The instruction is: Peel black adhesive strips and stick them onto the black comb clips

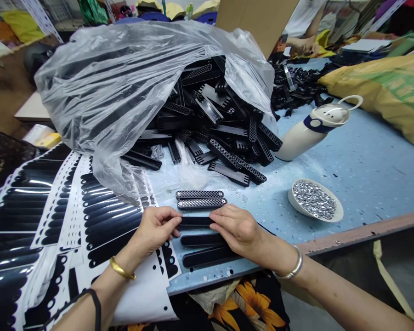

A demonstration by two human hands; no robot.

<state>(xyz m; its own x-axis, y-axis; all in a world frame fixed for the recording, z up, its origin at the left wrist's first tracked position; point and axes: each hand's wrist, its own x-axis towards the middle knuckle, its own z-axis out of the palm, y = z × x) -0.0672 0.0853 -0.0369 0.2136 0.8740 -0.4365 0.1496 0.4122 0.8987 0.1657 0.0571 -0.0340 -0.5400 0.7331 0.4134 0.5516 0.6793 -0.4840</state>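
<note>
Near the table's front edge, my left hand (pixel 161 224) pinches the left end of a long black bar (pixel 195 221) with rounded ends. My right hand (pixel 240 231) has its fingers pressed on the bar's right end and covers it. Just beyond lie two black bars with a silver lattice pattern (pixel 201 202), side by side. Closer to me, two plain black bars (pixel 207 255) rest on the table, partly hidden under my right hand. To the left of my left hand, white sheets bear rows of black strip stickers (pixel 113 211).
A large clear plastic bag (pixel 124 82) spills a heap of black bars (pixel 224 133) at the back. On the right stand a bowl of small silver parts (pixel 315 200) and a tilted white bottle (pixel 299 138). Farther back are a yellow sack (pixel 386 87) and another person's arm (pixel 306 43).
</note>
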